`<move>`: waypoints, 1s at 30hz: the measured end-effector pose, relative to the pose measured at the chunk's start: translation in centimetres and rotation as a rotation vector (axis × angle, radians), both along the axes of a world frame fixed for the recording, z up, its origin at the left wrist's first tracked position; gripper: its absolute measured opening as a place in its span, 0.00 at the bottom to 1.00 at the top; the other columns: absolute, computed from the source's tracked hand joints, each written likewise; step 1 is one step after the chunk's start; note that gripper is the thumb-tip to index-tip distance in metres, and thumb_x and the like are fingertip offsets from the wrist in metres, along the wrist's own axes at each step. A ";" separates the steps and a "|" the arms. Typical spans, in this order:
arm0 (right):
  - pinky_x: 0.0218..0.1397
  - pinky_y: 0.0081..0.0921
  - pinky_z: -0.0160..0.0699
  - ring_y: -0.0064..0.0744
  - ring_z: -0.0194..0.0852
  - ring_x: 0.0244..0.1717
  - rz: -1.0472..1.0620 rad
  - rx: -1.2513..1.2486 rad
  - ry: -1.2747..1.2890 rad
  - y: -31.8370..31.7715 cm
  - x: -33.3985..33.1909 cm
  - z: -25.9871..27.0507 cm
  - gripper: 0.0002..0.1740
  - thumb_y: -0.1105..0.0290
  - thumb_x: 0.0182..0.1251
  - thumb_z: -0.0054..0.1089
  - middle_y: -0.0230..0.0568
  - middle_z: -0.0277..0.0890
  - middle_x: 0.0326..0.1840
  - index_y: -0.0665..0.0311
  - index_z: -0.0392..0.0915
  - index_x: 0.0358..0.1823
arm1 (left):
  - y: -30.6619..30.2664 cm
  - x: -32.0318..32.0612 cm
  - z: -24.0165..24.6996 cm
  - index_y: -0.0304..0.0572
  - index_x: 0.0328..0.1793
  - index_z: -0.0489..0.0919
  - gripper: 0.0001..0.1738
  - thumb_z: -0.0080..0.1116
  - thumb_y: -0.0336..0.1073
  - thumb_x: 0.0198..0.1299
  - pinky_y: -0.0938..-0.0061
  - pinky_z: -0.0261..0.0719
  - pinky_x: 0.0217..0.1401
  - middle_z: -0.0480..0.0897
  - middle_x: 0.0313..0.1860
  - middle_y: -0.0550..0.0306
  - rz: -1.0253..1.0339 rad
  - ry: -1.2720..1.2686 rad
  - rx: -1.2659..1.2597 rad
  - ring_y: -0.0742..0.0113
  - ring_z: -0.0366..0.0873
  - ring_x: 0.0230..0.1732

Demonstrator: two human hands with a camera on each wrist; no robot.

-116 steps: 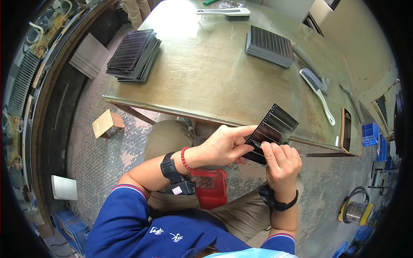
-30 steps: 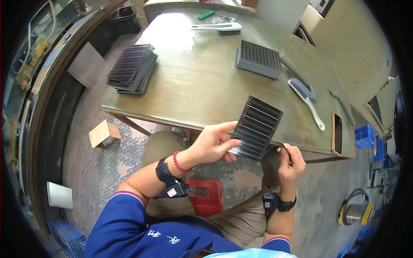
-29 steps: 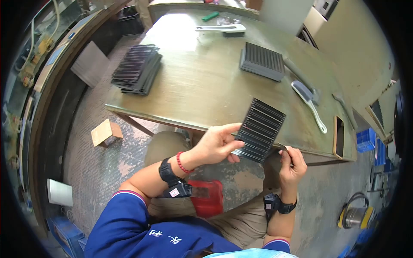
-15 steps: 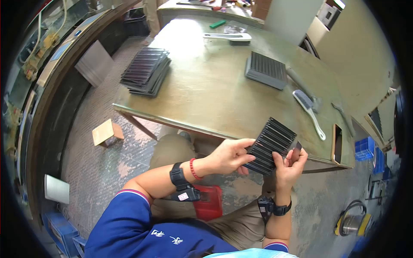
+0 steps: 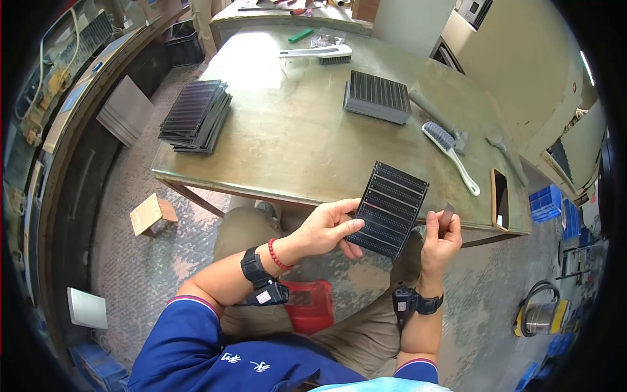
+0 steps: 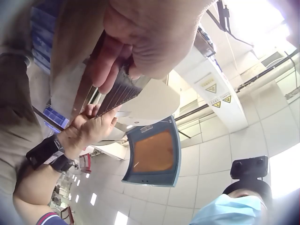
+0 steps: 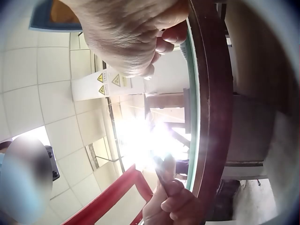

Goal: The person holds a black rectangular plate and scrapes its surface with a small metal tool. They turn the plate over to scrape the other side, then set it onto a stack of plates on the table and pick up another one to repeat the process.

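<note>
A dark rectangular plate [image 5: 390, 210] with parallel rows of slots is pinched at its left edge by my left hand [image 5: 330, 227]. In the left wrist view the plate [image 6: 123, 90] is seen nearly edge-on beneath my left hand [image 6: 145, 35]. To the right of the plate and apart from it, my right hand [image 5: 441, 245] pinches a small thin dark strip [image 5: 447, 215] between thumb and fingers. The right wrist view shows my right hand [image 7: 136, 35] from close by, its strip hidden there.
On the table [image 5: 281, 150] lie a messy plate stack [image 5: 194, 116] at left, a neat stack [image 5: 377, 97] at back right, two brushes [image 5: 450, 155] [image 5: 317, 52], a scraper [image 5: 506, 157] and a phone [image 5: 499, 199]. A wooden stool [image 5: 151, 214] and red stool [image 5: 310, 306] stand below.
Half a second ago my right hand was at the plate's right edge; it has moved off to the right with the strip. The plate has been tilted to face the head camera more.
</note>
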State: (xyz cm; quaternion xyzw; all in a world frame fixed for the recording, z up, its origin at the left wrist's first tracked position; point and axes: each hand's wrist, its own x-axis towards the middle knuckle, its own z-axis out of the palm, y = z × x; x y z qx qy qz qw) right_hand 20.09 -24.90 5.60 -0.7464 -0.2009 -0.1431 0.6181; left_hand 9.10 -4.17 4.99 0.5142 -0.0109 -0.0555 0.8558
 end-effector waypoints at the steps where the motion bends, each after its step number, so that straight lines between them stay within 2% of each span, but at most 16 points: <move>1: 0.30 0.12 0.56 0.11 0.55 0.26 0.000 -0.001 0.009 0.0 0.1 0.0 0.11 0.72 0.67 0.62 0.20 0.63 0.24 0.62 0.69 0.30 | 0.1 0.1 -0.2 0.32 0.71 0.62 0.24 0.47 0.32 0.71 0.76 0.87 0.33 0.84 0.45 0.48 0.000 0.009 -0.001 0.65 0.86 0.32; 3: 0.30 0.12 0.56 0.11 0.55 0.26 0.016 -0.002 0.003 0.0 0.1 -0.1 0.11 0.73 0.66 0.62 0.20 0.63 0.24 0.62 0.69 0.29 | 0.1 0.3 -0.6 0.33 0.73 0.60 0.25 0.45 0.33 0.72 0.76 0.88 0.35 0.82 0.51 0.47 -0.004 0.009 -0.056 0.64 0.86 0.33; 4: 0.30 0.12 0.56 0.11 0.55 0.26 0.011 -0.007 0.021 -0.1 -0.1 -0.1 0.11 0.73 0.66 0.62 0.20 0.63 0.24 0.62 0.69 0.29 | -0.1 0.4 -0.4 0.33 0.71 0.61 0.23 0.42 0.33 0.73 0.77 0.87 0.32 0.82 0.50 0.47 0.015 0.011 -0.072 0.65 0.85 0.30; 12: 0.30 0.12 0.57 0.11 0.55 0.26 0.053 -0.028 0.045 0.0 0.1 -0.5 0.10 0.73 0.66 0.64 0.21 0.64 0.23 0.64 0.70 0.30 | 0.0 0.4 -0.5 0.33 0.72 0.61 0.23 0.38 0.35 0.74 0.78 0.88 0.32 0.81 0.51 0.47 0.008 0.012 -0.079 0.65 0.85 0.31; 20: 0.28 0.12 0.57 0.12 0.55 0.25 0.076 -0.044 0.011 0.1 0.1 -0.8 0.10 0.74 0.65 0.64 0.22 0.65 0.23 0.65 0.71 0.30 | 0.1 0.3 -0.4 0.34 0.72 0.61 0.23 0.38 0.35 0.74 0.78 0.87 0.32 0.81 0.51 0.48 -0.001 0.026 -0.102 0.66 0.85 0.32; 24: 0.29 0.13 0.59 0.14 0.57 0.26 0.042 -0.135 0.007 -0.5 -0.4 -0.1 0.09 0.74 0.66 0.62 0.23 0.65 0.24 0.67 0.71 0.30 | 0.0 0.3 -0.8 0.35 0.71 0.62 0.23 0.39 0.36 0.74 0.77 0.87 0.31 0.81 0.50 0.48 -0.009 -0.011 -0.107 0.64 0.85 0.32; 25: 0.30 0.14 0.60 0.14 0.57 0.27 0.034 -0.178 0.000 0.1 -0.4 0.1 0.09 0.74 0.66 0.62 0.24 0.65 0.25 0.67 0.71 0.30 | -0.2 0.0 -0.7 0.34 0.69 0.64 0.22 0.41 0.37 0.74 0.75 0.87 0.29 0.81 0.49 0.47 0.027 0.035 -0.093 0.62 0.85 0.30; 26: 0.30 0.17 0.62 0.16 0.59 0.27 0.080 -0.182 -0.025 -0.3 0.4 -0.7 0.08 0.74 0.67 0.60 0.25 0.66 0.24 0.68 0.71 0.31 | -0.1 0.1 -0.4 0.32 0.68 0.64 0.22 0.47 0.35 0.72 0.71 0.87 0.31 0.80 0.42 0.51 0.069 0.104 -0.073 0.53 0.86 0.32; 27: 0.30 0.19 0.63 0.18 0.60 0.27 0.055 -0.111 -0.029 0.3 0.5 -1.0 0.08 0.73 0.68 0.59 0.26 0.66 0.24 0.68 0.72 0.32 | 0.0 0.0 -0.4 0.32 0.64 0.67 0.20 0.48 0.36 0.71 0.73 0.86 0.28 0.80 0.41 0.51 0.102 0.074 -0.017 0.55 0.86 0.30; 28: 0.29 0.20 0.63 0.19 0.61 0.27 0.060 -0.178 -0.025 -0.3 1.2 -1.4 0.08 0.72 0.69 0.58 0.27 0.66 0.24 0.68 0.72 0.33 | 0.2 0.3 -0.9 0.32 0.58 0.72 0.16 0.50 0.36 0.71 0.74 0.86 0.26 0.82 0.39 0.51 0.128 0.034 0.056 0.60 0.85 0.28; 30: 0.29 0.22 0.65 0.21 0.61 0.26 0.033 -0.168 -0.036 -0.2 1.5 -1.4 0.11 0.70 0.70 0.58 0.29 0.67 0.24 0.68 0.70 0.30 | 0.7 0.2 0.1 0.32 0.47 0.76 0.10 0.51 0.34 0.70 0.80 0.82 0.21 0.82 0.29 0.53 0.152 0.004 0.128 0.69 0.83 0.22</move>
